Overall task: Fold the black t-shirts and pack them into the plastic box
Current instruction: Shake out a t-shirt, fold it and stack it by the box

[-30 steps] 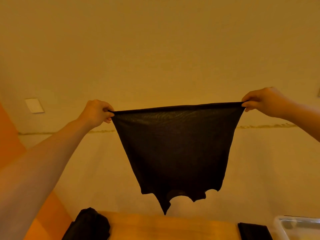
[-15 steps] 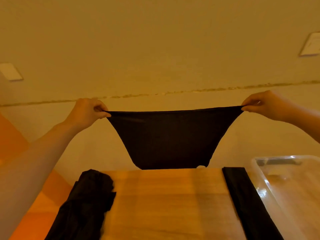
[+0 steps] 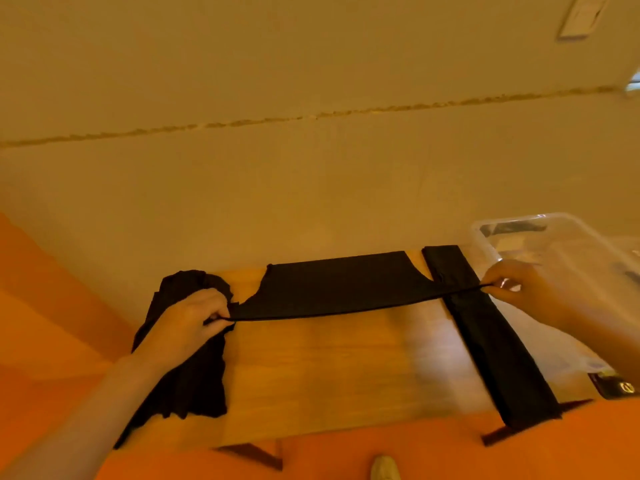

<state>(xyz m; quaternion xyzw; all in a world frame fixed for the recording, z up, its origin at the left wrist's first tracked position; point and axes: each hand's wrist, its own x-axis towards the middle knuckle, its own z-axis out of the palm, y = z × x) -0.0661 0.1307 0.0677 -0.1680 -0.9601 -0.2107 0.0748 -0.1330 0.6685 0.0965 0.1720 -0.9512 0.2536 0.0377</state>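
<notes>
Behind the small wooden table (image 3: 329,368) stands a plain yellowish wall (image 3: 311,57), and the floor (image 3: 52,323) around it is orange. The person's left hand (image 3: 187,323) pinches one corner of a thin black t-shirt (image 3: 336,285). The right hand (image 3: 519,289) pinches the other corner. The shirt is pulled tight between the two hands, and its far part lies flat on the back of the table. A crumpled pile of black shirts (image 3: 194,372) sits on the table's left side, under the left hand. A long folded black cloth strip (image 3: 485,334) lies along the right side. The clear plastic box (image 3: 568,244) stands just beside it, to the right.
</notes>
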